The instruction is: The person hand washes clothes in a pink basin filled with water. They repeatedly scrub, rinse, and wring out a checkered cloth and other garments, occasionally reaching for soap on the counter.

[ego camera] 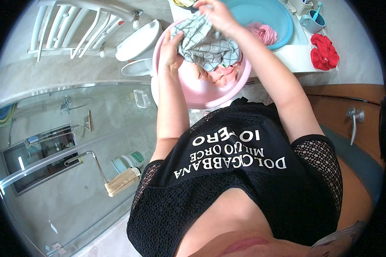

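Note:
A pale grey-blue checked cloth (209,45), bunched and wet-looking, is held over a pink plastic basin (196,91). My left hand (170,53) grips its left edge, thumb on top, beside the basin's rim. At the cloth's far end, my right hand (217,16) pinches the fabric; part of the cloth is hidden behind my hand and wrist. Below the cloth, a salmon-pink fabric (223,76) lies inside the basin.
A blue basin (284,19) with a pink cloth (263,33) stands at the right on a white counter (283,62). Near it are a mug (313,23) holding a toothbrush and a red cloth (325,53). A toilet (140,40), glass shower screen (115,106) and wooden door (328,106) surround me.

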A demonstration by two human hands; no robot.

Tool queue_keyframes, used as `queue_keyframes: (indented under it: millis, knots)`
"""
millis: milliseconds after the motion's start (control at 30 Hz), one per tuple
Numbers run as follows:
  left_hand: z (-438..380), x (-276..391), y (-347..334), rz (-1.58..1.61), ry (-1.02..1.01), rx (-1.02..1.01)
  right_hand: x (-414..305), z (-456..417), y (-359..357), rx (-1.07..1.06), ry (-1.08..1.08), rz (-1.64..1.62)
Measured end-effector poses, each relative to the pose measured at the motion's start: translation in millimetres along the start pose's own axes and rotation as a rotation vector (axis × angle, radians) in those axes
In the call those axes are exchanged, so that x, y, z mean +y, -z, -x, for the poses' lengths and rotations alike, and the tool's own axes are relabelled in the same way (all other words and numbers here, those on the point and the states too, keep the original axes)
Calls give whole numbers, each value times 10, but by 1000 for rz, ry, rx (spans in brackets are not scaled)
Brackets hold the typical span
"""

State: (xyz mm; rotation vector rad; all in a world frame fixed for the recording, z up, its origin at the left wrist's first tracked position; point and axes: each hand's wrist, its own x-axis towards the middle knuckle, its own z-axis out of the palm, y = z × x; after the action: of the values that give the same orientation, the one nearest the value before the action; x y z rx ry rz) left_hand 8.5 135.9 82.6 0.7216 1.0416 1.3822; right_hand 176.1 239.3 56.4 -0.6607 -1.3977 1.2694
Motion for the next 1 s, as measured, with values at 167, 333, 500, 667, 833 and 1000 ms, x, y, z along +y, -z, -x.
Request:
queue_keyframes:
  millis: [167, 333, 500, 667, 833, 1000]
  knots:
    - [-199, -457, 440, 542, 76, -232, -275, 956, -912, -202, 265, 623]
    - [-78, -654, -66, 21, -17, 49, -253, 664, -798, 4, 171, 748]
    - [-249, -660, -253, 119, 151, 31, 221, 223, -534, 378, 17, 564]
    - [-473, -1166, 398, 592, -229, -297, -133, 825, -859, 74, 168, 631]
    - [-73, -630, -279, 129, 196, 56, 241, 340, -486, 172, -8, 571]
    - [-97, -251, 14, 126, 149, 73, -27, 286, -269, -442, -450, 101]
